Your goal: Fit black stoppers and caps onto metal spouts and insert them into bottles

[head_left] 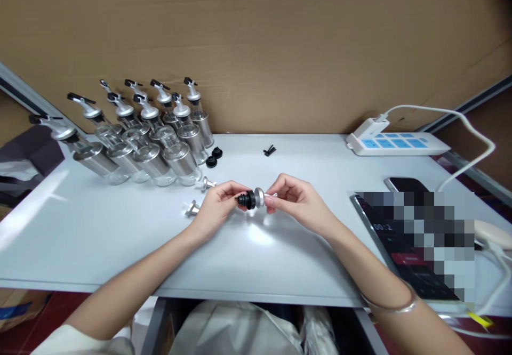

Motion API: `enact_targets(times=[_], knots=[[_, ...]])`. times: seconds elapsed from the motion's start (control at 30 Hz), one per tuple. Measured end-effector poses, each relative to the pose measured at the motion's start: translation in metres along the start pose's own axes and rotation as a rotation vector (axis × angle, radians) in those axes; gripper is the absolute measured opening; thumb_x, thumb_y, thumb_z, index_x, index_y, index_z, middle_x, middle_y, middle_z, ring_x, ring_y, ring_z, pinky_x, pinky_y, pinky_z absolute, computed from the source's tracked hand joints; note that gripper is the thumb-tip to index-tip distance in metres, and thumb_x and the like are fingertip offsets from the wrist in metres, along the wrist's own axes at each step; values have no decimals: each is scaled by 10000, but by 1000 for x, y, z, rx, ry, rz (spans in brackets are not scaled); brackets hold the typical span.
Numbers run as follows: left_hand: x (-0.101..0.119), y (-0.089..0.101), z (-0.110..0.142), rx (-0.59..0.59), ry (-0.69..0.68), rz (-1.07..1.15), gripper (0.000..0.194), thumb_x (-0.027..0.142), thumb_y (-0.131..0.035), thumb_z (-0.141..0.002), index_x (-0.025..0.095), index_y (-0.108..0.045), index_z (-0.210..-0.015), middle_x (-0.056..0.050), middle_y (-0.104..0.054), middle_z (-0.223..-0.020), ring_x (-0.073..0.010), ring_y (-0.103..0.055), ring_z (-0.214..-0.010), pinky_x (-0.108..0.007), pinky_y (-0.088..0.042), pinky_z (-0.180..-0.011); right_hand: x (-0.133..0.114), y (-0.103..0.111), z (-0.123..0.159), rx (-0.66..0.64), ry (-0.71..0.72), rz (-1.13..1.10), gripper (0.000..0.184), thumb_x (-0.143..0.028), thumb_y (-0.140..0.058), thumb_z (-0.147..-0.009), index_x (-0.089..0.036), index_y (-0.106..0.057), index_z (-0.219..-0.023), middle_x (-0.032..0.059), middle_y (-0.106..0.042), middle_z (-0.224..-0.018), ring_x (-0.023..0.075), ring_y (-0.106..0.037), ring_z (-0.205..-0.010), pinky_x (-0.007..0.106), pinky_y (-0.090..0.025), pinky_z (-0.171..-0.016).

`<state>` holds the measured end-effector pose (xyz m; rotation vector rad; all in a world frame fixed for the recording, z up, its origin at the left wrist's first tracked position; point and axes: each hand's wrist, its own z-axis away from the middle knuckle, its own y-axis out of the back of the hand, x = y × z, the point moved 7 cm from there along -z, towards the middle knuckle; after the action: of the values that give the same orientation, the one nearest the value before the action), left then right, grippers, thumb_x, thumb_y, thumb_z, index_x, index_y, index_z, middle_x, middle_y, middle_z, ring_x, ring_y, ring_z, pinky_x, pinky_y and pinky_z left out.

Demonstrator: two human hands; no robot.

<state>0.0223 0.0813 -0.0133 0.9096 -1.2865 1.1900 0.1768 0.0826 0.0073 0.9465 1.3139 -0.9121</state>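
- The left grip (218,206) is closed on the black ribbed stopper end of a pourer (259,197), pinching it between thumb and fingers
- The right grip (306,203) grasps the thin silver spout end of the same pourer
- The pourer lies sideways between both hands, above the middle of the surface (288,269)
- Two loose silver spouts (192,209) lie just beside the left grip, on the side of the surface's left edge
- Two black stoppers (212,161) sit near the bottles (154,160), which crowd toward the back left corner
- Small black pieces (270,151) lie near the middle of the back edge
- A white power strip (396,143) lies along the back edge, toward the right corner
- A large dark-screened device (384,243) rests toward the front right corner
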Motion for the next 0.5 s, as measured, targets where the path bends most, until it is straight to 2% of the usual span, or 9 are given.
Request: enact_targets(times=[0.17, 0.5], knots=[[4, -1, 1, 16, -35, 7, 96, 144, -598, -628, 159, -643, -711, 33, -628, -614, -102, -576, -568, -232, -499, -600, 2, 0, 0, 14, 27, -18, 306, -394, -779, -687, -191, -551, -687, 16, -683, -704, 123, -620, -585, 269, -480, -568], [0, -1, 2, 23, -82, -59, 84, 179, -631, -647, 158, -627, -728, 6, -636, -670, -123, -587, -619, -246, -491, -608, 6, -5, -1, -30, -10, -50, 323, -384, -795, -672, -189, -538, -663, 4, -669, -645, 119, -622, -544, 265, -496, -557]])
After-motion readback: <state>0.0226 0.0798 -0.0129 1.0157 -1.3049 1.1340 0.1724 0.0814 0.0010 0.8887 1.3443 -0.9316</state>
